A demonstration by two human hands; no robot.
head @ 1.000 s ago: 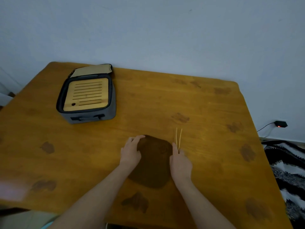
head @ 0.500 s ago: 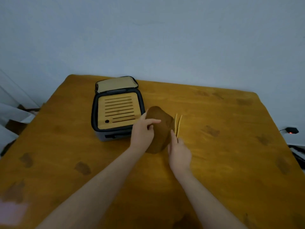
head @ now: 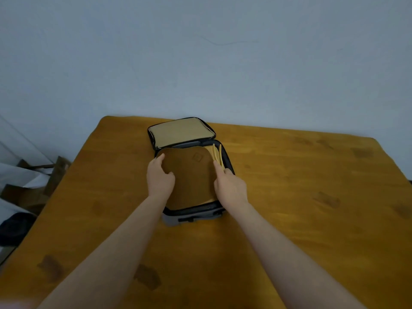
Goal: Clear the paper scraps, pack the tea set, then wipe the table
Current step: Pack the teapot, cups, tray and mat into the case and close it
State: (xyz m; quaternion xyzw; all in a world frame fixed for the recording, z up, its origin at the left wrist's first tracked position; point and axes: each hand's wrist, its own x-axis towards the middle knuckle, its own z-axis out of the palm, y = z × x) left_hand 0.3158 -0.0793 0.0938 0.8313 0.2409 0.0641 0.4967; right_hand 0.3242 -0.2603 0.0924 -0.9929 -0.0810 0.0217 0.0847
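Two bare forearms reach out from the near edge over a wooden counter (head: 301, 208) marked with dark stains (head: 146, 276). Past them stands a grey zip case (head: 196, 217), open, its front wall facing the person. A brown tea cloth (head: 191, 177) lies spread over the top of the case's main compartment and covers most of it; only a thin strip of the pale bamboo tray (head: 210, 150) beneath shows at the far right corner.

The left hand (head: 159, 178) holds the cloth's left edge: the thumb lies on top, the forefinger runs along the border, and the other fingers are tucked out of sight. The right hand (head: 229, 186) sits at the cloth's right edge with its forefinger stretched forward and the rest curled — it grips a pair of slim bamboo tongs (head: 217, 153), whose two prongs point away over the case's right side.

Beyond, the case's lid (head: 180, 133) lies flung back, showing its beige lining. Cardboard boxes (head: 26, 192) sit on the floor to the left, and a plain wall (head: 200, 63) rises behind.
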